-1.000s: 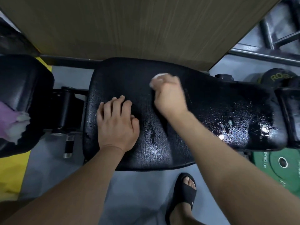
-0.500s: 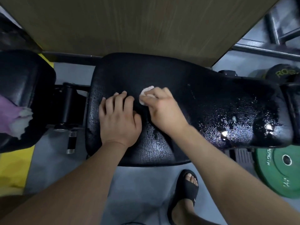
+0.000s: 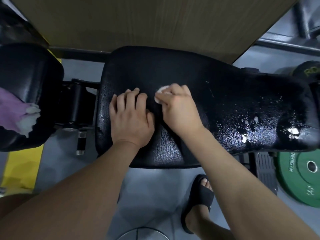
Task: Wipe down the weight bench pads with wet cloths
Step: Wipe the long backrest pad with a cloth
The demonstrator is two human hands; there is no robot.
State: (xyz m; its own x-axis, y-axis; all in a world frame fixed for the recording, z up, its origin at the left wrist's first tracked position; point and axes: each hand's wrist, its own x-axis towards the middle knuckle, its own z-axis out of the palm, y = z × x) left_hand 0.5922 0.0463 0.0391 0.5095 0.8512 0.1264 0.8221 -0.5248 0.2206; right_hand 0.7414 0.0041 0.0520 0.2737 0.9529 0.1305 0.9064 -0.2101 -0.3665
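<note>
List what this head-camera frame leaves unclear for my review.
White cloth: mostly hidden under the right hand; head view.
Bench pad: far right end cut off by the frame edge.
Purple cloth: cut off by the left edge.
Green plate lettering: partly hidden behind the pad.

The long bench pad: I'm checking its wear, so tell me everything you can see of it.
The long bench pad is black, with a cracked, leather-like skin, and lies flat across the view. Water beads and glints on its part at the right of the picture; its near left edge looks chipped. The left hand rests flat on it, and the right hand presses a small white cloth against it.
</note>
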